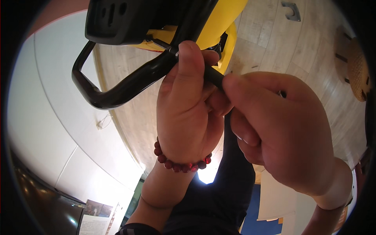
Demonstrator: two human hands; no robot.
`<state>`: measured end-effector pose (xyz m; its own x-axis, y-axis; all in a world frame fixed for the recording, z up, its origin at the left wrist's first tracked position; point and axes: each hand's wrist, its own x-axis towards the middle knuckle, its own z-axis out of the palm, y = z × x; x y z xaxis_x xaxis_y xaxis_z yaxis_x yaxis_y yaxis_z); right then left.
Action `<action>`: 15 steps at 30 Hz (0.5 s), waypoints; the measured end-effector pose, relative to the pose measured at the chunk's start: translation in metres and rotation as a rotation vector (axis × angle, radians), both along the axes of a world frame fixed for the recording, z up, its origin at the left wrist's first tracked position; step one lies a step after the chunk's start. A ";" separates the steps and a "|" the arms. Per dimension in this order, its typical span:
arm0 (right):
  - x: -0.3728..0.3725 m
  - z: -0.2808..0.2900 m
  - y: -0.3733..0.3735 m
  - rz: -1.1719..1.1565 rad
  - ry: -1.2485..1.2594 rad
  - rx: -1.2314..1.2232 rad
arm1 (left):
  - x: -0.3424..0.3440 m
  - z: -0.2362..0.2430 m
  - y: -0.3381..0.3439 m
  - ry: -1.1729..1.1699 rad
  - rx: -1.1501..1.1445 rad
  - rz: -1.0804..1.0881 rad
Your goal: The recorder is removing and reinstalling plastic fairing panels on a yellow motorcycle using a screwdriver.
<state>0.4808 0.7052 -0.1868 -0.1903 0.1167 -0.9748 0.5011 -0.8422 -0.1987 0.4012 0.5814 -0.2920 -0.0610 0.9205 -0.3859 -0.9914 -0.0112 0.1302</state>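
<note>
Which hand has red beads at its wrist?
The left hand: a red bracelet circles its wrist, while no beads show on the right hand.

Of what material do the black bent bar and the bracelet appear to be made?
Black bent bar: probably metal tube, glossy black coating; highlights run along its curve, though plastic is possible. Bracelet: polished dark-red round beads; they catch light like glass or stone, but which is unclear.
</note>
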 end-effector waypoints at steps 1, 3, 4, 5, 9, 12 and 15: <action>0.003 -0.006 0.003 0.002 0.000 -0.005 | -0.002 0.002 -0.001 0.080 -0.036 -0.002; 0.014 -0.019 0.014 -0.096 0.363 -0.282 | -0.007 0.015 0.002 0.203 -0.090 -0.016; 0.017 -0.021 0.012 -0.098 0.359 -0.277 | -0.004 0.019 0.004 0.166 -0.093 0.037; 0.020 -0.025 0.007 -0.002 0.364 -0.153 | -0.001 0.023 0.005 0.131 -0.097 0.091; 0.021 -0.031 -0.013 0.425 0.386 0.972 | 0.013 0.040 0.018 0.312 -0.430 0.181; 0.030 -0.046 -0.005 0.679 0.539 1.493 | 0.018 0.040 0.022 0.321 -0.568 0.213; 0.034 -0.045 -0.007 1.035 0.443 1.771 | 0.017 0.039 0.023 0.182 -0.569 0.199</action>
